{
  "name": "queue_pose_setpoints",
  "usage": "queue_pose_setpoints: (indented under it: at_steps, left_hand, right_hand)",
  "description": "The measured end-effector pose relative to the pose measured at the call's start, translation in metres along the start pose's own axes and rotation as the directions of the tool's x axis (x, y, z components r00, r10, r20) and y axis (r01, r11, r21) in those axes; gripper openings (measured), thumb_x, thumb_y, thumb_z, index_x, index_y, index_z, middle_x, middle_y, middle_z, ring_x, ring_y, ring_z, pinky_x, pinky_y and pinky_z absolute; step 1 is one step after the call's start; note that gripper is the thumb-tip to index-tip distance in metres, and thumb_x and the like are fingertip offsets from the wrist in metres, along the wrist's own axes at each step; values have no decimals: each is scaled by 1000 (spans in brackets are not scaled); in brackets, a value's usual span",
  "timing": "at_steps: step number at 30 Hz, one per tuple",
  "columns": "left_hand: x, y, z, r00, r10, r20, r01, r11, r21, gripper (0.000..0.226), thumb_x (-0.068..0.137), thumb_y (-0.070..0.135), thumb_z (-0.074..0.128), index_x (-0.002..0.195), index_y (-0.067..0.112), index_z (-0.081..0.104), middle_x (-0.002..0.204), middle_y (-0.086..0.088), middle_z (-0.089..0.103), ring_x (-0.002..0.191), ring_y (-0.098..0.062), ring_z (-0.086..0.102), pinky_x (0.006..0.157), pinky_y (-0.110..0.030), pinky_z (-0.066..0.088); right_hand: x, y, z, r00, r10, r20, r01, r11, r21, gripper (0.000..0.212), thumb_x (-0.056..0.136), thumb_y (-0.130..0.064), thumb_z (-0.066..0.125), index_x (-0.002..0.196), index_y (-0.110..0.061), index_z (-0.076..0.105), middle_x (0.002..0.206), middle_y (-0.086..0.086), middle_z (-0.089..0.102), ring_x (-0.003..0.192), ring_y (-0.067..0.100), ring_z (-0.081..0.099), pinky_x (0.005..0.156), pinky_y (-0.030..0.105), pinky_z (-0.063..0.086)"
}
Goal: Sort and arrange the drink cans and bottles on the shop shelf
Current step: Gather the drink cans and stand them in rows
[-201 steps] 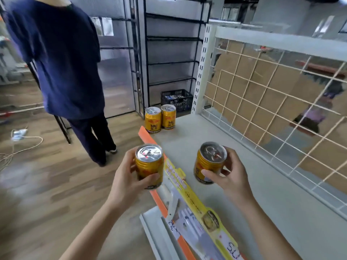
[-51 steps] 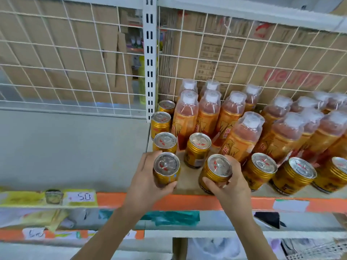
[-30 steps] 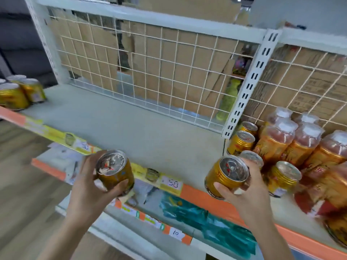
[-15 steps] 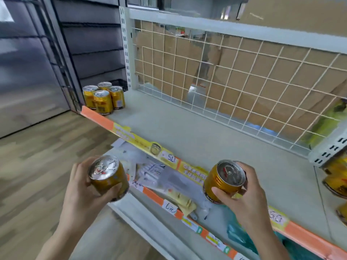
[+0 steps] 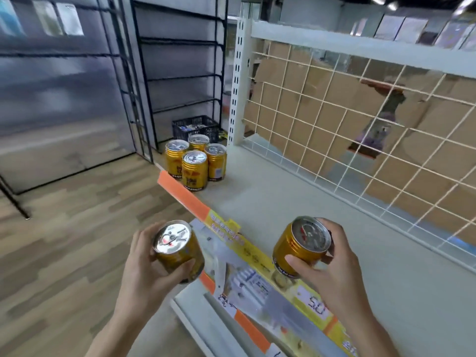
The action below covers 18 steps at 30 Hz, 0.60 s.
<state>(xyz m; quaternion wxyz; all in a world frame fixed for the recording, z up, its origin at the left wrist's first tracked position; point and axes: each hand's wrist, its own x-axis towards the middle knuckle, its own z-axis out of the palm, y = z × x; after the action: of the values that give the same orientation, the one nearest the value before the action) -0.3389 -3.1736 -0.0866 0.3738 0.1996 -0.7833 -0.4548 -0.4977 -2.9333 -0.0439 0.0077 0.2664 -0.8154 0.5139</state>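
- Left hand [image 5: 146, 274]: fingers and thumb curl round the body of the left can [image 5: 177, 253] and grip it. It is held in the air on the aisle side of the price strip [image 5: 185, 197], above the wooden floor [image 5: 64, 240].
- Left can: gold ribbed body, silver lid with a pull tab and small red marks. It is tilted, with the lid facing up toward the camera.
- Right hand [image 5: 334, 274]: thumb on the near side and fingers round the far side grip the right can [image 5: 301, 243].
- Right can: same gold body and silver tabbed lid, with a dark band of pale print at the base. It is tilted and held in the air over the price strip, not resting on the shelf board [image 5: 296, 202].
- Price strip: orange at its far end, yellow with a "50" tag near the right hand.
- Below the strip is a lower shelf [image 5: 247, 279] with blurred packets.
- Four cans [image 5: 195, 161] stand upright and touching in a tight cluster just behind the strip's far end. They are gold with a red emblem, dark lettering and silver lids.
- Behind the strip, at the back of the board, is a wire grid [image 5: 334, 124] with cardboard behind it.
- Beyond the strip's far end are a black crate [image 5: 195, 126] and a black rack [image 5: 180, 60].
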Motion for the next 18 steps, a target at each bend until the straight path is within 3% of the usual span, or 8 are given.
queue_pose_setpoints:
  at_steps: [6, 9, 11, 15, 18]
  left_hand:
    - [94, -10, 29, 991, 86, 107, -80, 995, -54, 66, 55, 42, 73, 116, 30, 51, 109, 16, 52, 107, -5, 53, 80, -10, 44]
    - [130, -16, 48, 974, 139, 178, -138, 990, -18, 70, 58, 43, 73, 121, 24, 49, 115, 12, 50, 111, -5, 50, 84, -16, 44]
    - [147, -19, 59, 963, 153, 224, -163, 986, 26, 74, 58, 46, 71, 125, 28, 46, 119, 13, 47, 113, -2, 48, 87, -18, 44]
    - [166, -22, 79, 935, 173, 308, -211, 973, 93, 68, 62, 50, 64, 123, 46, 35, 119, 25, 38, 109, 9, 44, 85, -1, 33]
    - [167, -31, 87, 919, 165, 358, -222, 967, 125, 70, 63, 51, 61, 127, 44, 34, 123, 25, 35, 112, 12, 40, 87, 1, 31]
  right_hand:
    - [98, 2, 46, 992, 45, 120, -60, 991, 122, 66, 60, -21, 88, 109, -39, 49, 100, -29, 59, 93, -1, 57, 74, 14, 45]
    - [143, 12, 67, 975, 83, 207, -109, 987, 118, 67, 53, -27, 88, 106, -39, 49, 100, -20, 63, 93, -1, 58, 81, 23, 44]
    - [166, 20, 80, 963, 89, 256, -117, 989, 95, 69, 54, -22, 89, 108, -34, 49, 103, -14, 63, 97, 4, 58, 86, 26, 44]
    - [199, 31, 99, 940, 87, 331, -112, 992, 58, 71, 59, -13, 88, 113, -36, 46, 113, -8, 60, 107, 12, 57, 93, 29, 45]
    - [212, 36, 108, 924, 84, 373, -111, 993, 51, 80, 60, -12, 87, 127, -31, 48, 125, -7, 57, 118, 14, 51, 103, 37, 41]
